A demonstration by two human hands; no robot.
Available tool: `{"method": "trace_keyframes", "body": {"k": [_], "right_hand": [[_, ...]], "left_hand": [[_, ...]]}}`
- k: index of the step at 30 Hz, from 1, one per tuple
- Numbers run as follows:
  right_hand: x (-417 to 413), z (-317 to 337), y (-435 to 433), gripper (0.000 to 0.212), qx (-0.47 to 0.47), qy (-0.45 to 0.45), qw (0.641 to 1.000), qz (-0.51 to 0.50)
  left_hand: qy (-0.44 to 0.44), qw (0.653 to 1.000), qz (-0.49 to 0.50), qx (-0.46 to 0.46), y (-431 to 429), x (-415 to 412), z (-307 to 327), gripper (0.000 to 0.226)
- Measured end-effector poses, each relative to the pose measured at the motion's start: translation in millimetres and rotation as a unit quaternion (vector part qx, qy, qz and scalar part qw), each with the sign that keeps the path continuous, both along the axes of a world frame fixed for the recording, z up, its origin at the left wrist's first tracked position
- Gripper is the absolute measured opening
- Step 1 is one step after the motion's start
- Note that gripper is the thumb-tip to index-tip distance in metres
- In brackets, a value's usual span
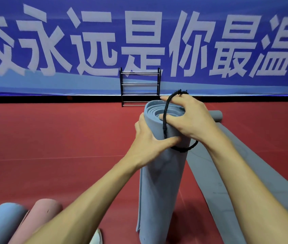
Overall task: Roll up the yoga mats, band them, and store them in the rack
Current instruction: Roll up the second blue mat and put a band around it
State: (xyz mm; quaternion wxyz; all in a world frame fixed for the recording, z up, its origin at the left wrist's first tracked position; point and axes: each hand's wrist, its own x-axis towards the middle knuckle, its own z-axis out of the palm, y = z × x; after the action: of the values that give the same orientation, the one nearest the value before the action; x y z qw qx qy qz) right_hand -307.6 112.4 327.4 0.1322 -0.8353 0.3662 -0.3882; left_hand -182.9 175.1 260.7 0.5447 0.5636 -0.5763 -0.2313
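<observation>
Centrally, the left hand (150, 143) grips the upper part of the rolled mat (162, 182), with its thumb across the front and its fingers wrapped out of sight behind. The right hand (190, 120) sits over the mat's top end, its fingers hooked through the black band (165, 120) and holding it stretched. The loop runs from the raised fingertips down the front of the roll, passes under the left thumb and shows again on the right side below the wrist. Its path round the back is hidden.

The blue-grey roll stands upright on the red floor (51, 138), its foot cut off by the bottom edge. To its right a grey mat (227, 173) lies unrolled, partly covered by the right forearm. At upper centre the rack (139, 83) stands against the banner (210, 23), its lower right corner hidden by the roll. At lower left, a blue roll (2, 222) and a pink roll (41, 217) are cropped.
</observation>
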Motion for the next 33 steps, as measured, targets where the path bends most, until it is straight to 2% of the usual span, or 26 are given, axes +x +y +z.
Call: {"method": "trace_keyframes", "body": {"k": [5,10,14,19,21,23,26,29,31,33], "right_hand": [[-14.2,1.3,-2.0,0.047,0.024,-0.007,1.000,0.002],[-22.2,-2.2,-6.5,0.043,0.061,-0.075,0.995,-0.005],[-22.3,-1.4,-4.8,0.048,0.062,-0.069,0.996,-0.001],[-31.6,3.3,-10.6,0.053,0.098,-0.072,0.992,-0.031],[-33.5,6.0,-17.5,0.051,0.137,-0.084,0.987,-0.030],[-33.2,10.2,-22.6,0.052,0.185,-0.075,0.980,-0.019],[-34.8,21.0,-28.6,0.048,0.201,-0.031,0.979,-0.017],[-35.5,25.3,-33.2,0.023,0.259,-0.061,0.964,-0.009],[-33.1,16.6,-38.8,0.032,0.305,-0.091,0.948,-0.003],[-30.5,4.9,-42.0,0.029,0.353,-0.109,0.929,0.021]], "left_hand": [[-0.025,0.996,-0.088,0.016,5.5,20.5,6.1,0.075],[-0.053,0.994,-0.094,-0.008,7.3,28.0,6.4,0.067],[-0.089,0.994,-0.030,-0.059,3.3,28.9,1.4,0.057],[-0.004,0.994,0.085,-0.067,-6.0,33.1,-1.2,0.044],[-0.010,0.987,0.122,-0.101,-7.1,32.1,2.0,0.039],[-0.037,0.984,0.125,-0.118,-6.2,30.6,5.6,0.040],[-0.030,0.992,0.092,-0.083,-5.4,30.1,8.9,0.045],[0.066,0.994,0.073,-0.054,-3.3,25.5,15.9,0.055],[0.104,0.992,0.066,-0.036,-1.2,19.2,19.4,0.066],[0.130,0.990,0.059,-0.009,-2.9,16.3,17.7,0.069]]}}
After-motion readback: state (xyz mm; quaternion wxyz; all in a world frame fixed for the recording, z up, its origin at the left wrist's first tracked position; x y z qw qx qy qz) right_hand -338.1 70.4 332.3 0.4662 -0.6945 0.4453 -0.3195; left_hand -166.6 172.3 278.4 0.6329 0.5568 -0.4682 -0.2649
